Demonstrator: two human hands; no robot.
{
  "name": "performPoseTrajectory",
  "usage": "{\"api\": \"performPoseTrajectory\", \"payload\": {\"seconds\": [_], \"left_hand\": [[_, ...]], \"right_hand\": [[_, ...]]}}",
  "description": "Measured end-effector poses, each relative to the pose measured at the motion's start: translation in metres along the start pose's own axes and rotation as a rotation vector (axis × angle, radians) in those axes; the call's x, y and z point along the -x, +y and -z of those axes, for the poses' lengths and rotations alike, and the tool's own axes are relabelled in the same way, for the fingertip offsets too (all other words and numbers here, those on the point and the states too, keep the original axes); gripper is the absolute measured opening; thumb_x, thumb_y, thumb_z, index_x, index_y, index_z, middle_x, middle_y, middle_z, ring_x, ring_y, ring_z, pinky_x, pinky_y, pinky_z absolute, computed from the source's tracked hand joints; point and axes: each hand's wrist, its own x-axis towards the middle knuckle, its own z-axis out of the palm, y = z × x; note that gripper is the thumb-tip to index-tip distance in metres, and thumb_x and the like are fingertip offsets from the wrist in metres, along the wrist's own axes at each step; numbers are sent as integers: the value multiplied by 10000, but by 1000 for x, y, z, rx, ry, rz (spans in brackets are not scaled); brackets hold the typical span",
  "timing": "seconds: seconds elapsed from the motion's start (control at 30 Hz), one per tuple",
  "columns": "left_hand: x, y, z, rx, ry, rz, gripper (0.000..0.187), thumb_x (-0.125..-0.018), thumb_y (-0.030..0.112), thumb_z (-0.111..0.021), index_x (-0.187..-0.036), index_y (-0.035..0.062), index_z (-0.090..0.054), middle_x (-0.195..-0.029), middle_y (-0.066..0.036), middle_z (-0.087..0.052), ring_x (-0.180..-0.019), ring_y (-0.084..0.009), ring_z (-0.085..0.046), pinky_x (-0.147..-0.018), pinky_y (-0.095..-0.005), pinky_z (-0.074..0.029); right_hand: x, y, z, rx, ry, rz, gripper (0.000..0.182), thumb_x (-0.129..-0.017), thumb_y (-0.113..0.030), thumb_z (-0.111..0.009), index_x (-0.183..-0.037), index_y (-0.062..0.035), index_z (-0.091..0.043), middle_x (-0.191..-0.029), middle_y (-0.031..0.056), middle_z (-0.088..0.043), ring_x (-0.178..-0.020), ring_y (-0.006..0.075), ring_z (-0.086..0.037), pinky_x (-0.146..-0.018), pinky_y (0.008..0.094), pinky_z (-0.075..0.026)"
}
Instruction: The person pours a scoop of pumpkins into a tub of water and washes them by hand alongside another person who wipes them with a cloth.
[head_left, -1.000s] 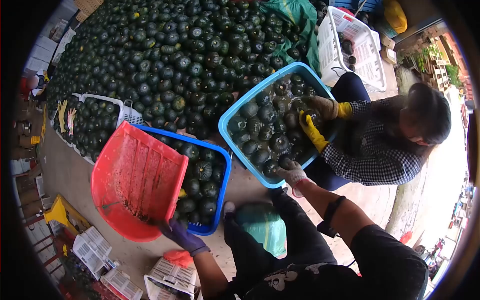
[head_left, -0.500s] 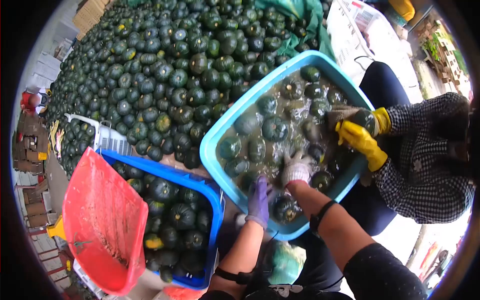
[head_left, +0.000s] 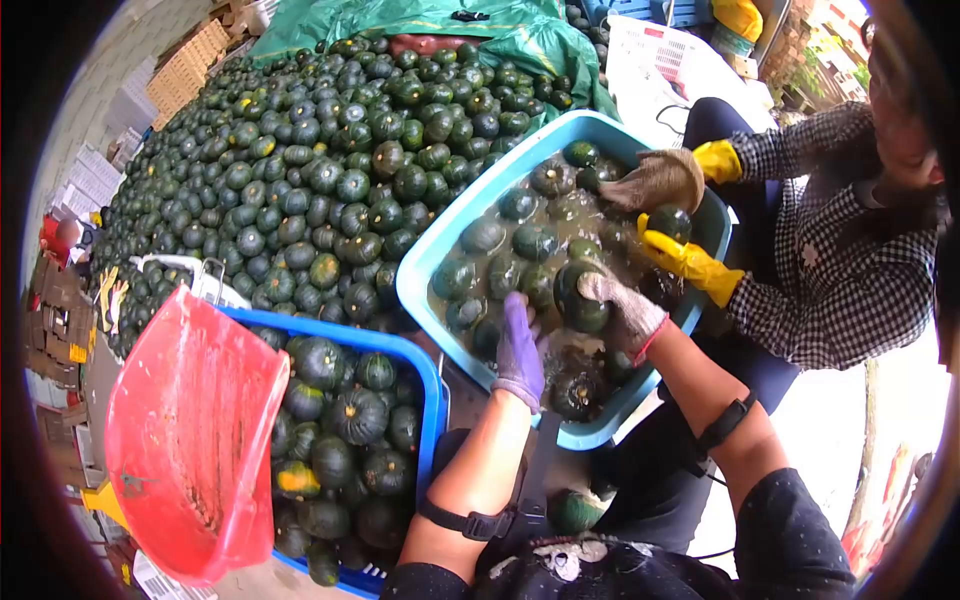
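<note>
My right hand [head_left: 625, 312], in a wet whitish knit glove, grips a dark green kabocha squash [head_left: 578, 297] just above the murky water. Facing that squash from the left is my left hand [head_left: 519, 350], in a purple glove, its fingers stretched out and apart, holding nothing. Both hands are over the near side of a light blue tub [head_left: 420, 262], where several squashes float. Opposite me, a co-worker in yellow gloves [head_left: 690, 262] holds another squash [head_left: 669, 224] in one hand and a brown cloth [head_left: 655, 182] in the other.
A large heap of squashes [head_left: 300, 200] spreads beyond the tub, partly under a green tarp [head_left: 420, 25]. At left, a blue crate [head_left: 432, 385] holds squashes, with a red scoop [head_left: 190, 440] leaning on it. A white basket [head_left: 645, 50] stands at the back right.
My right hand has come up out of the water with a squash in it. My left hand stays near the tub's edge. The co-worker's cloth and squash have moved apart.
</note>
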Motion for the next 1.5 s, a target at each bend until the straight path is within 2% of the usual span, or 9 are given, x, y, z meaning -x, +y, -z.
{"api": "performPoseTrajectory", "payload": {"seconds": [0.43,0.6,0.7,0.8,0.93,1.17,1.37,1.4,1.5], "left_hand": [[90,5,26,-10,-25,-87,753,-891,623,-514,-1487,241,-257,-1480,-74,-360,-1363,-352,-319,-1105,-536,-270],[-21,-26,35,565,-499,275,578,-964,543,-426,-1379,141,-465,-1348,-107,-507,-1274,-290,-449,-1003,-463,-421],[-55,-65,30,763,-601,278,535,-963,524,-434,-1341,151,-497,-1335,-79,-530,-1252,-276,-470,-1070,-405,-354],[13,-16,-24,314,-147,276,564,-968,530,-413,-1338,114,-505,-1368,-76,-514,-1284,-272,-454,-1098,-402,-330],[-30,-28,4,429,-441,189,631,-941,571,-451,-1337,82,-499,-1354,-131,-516,-1263,-272,-476,-1092,-389,-342],[-14,-16,-11,-33,-119,-85,495,-945,370,-557,-1347,94,-474,-1324,-58,-513,-1209,-205,-495,-1007,-360,-431],[-43,-49,6,-204,-134,-273,404,-948,412,-550,-1237,129,-539,-1204,-54,-591,-1116,-205,-556,-986,-400,-446],[-19,-26,-5,-136,-176,6,543,-882,537,-577,-1270,160,-536,-1217,-59,-589,-1154,-229,-543,-950,-512,-451],[-22,-5,-2,402,-281,253,683,-836,654,-532,-1302,155,-540,-1188,-61,-617,-1076,-264,-605,-831,-575,-495]], "right_hand": [[22,6,-75,-71,-2,-77,789,-763,-291,-775,-1409,-157,-343,-1197,59,-565,-1092,195,-565,-876,436,-507],[61,44,-115,1252,370,473,613,-886,-335,-609,-1391,-41,-423,-1396,253,-430,-1328,346,-411,-1108,446,-327],[41,50,-111,1247,516,567,482,-914,-356,-519,-1339,-129,-540,-1383,197,-473,-1316,372,-418,-1088,483,-335],[30,-25,-93,578,230,-80,429,-873,-126,-563,-1301,-106,-555,-1293,208,-563,-1206,375,-536,-1028,354,-423],[18,58,-80,1106,499,635,449,-935,-215,-489,-1372,-112,-499,-1421,208,-441,-1354,336,-394,-1129,340,-301],[-18,40,-41,99,396,43,513,-1022,-387,-303,-1404,-75,-445,-1469,160,-403,-1381,219,-362,-1139,294,-266],[4,18,-59,409,416,87,475,-1007,-363,-402,-1316,-19,-512,-1251,195,-591,-1199,328,-538,-1042,389,-376],[1,10,-54,-175,407,-95,485,-998,-396,-427,-1280,-19,-546,-1117,162,-657,-1054,324,-603,-965,385,-422],[2,37,-60,162,439,179,542,-955,-416,-543,-1313,-9,-511,-1130,110,-635,-1021,166,-594,-934,295,-456]]}}
